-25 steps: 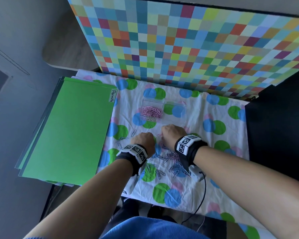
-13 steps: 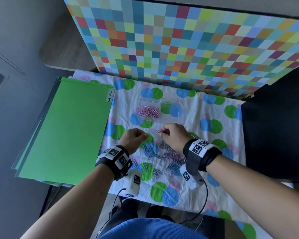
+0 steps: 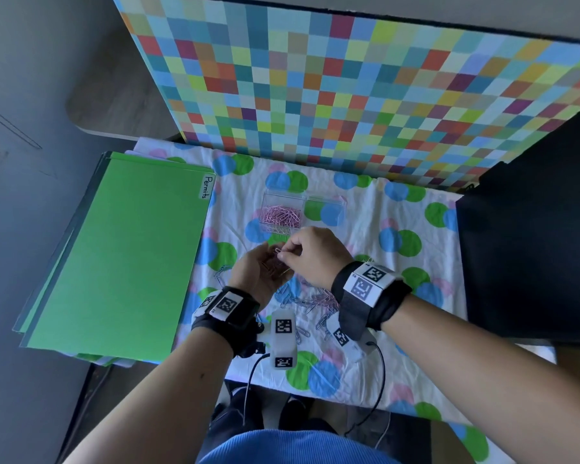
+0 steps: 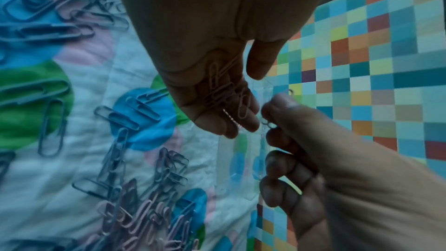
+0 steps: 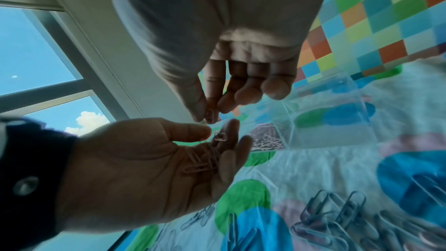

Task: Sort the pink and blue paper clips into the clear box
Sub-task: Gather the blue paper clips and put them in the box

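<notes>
My left hand (image 3: pixel 271 266) is turned palm up just in front of the clear box (image 3: pixel 340 209), fingers relaxed, with several pink clips (image 4: pixel 220 91) lying in the palm. My right hand (image 3: pixel 283 255) hovers over those fingers and pinches one pink clip (image 5: pixel 209 114) between thumb and forefinger. The box's left compartment holds a heap of pink clips (image 3: pixel 282 216); its right compartment shows only the cloth through it. Loose blue clips (image 4: pixel 131 114) and pink clips (image 4: pixel 135 217) lie mixed on the dotted cloth (image 3: pixel 365 236) under my wrists.
A stack of green folders (image 3: pixel 121 256) labelled "Permits" covers the table's left side. A checkered board (image 3: pixel 349 95) stands upright behind the box. A black panel (image 3: pixel 533 246) borders the right. Cables hang off the near edge.
Both hands have lifted off the clip pile and moved toward the box. The left hand has turned palm up with pink clips in it, and the right has brought a pinched clip over it.
</notes>
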`<state>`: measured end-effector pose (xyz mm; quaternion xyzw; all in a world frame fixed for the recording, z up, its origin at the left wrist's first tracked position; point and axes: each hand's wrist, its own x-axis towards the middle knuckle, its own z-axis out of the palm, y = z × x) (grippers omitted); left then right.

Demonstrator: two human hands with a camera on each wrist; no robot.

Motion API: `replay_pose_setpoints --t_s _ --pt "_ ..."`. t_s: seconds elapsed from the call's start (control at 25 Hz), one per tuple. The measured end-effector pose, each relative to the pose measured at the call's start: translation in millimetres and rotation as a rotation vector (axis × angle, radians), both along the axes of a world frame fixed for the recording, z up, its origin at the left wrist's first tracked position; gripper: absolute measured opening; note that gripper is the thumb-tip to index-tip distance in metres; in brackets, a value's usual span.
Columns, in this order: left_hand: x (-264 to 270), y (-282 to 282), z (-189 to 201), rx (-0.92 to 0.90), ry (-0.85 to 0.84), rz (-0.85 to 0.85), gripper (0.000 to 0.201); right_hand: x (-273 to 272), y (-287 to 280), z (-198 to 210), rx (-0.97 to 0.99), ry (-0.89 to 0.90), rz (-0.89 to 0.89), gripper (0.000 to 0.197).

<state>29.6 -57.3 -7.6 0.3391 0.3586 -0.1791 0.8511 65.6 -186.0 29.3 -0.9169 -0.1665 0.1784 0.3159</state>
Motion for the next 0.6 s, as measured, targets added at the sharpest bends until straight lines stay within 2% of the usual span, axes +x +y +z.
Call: replay_pose_setpoints --t_s 0.08,0.16,0.28,0.4,0.6 --pt "1.4 -2.7 4.0 -0.079 0.024 0.065 0.039 -3.0 2.1 2.9 -0.040 -0.023 0.032 0.020" --pt "5.0 -1.9 7.0 -0.094 0.052 0.088 0.039 -2.6 -6.1 8.4 0.003 -0.028 0.008 0.025" --pt "22.6 3.8 11.9 -0.043 0.068 0.109 0.037 2.4 -35.4 12.5 0.109 -0.098 -0.172 0.025" --pt "54.8 6.5 23.5 0.054 0.004 0.086 0.035 1.2 -65.8 1.6 0.092 -0.077 -0.304 0.032" --pt "96.4 9.1 36.3 0.376 0.047 -0.032 0.021 -24.7 -91.0 -20.0 0.011 -0.016 -0.277 0.032"
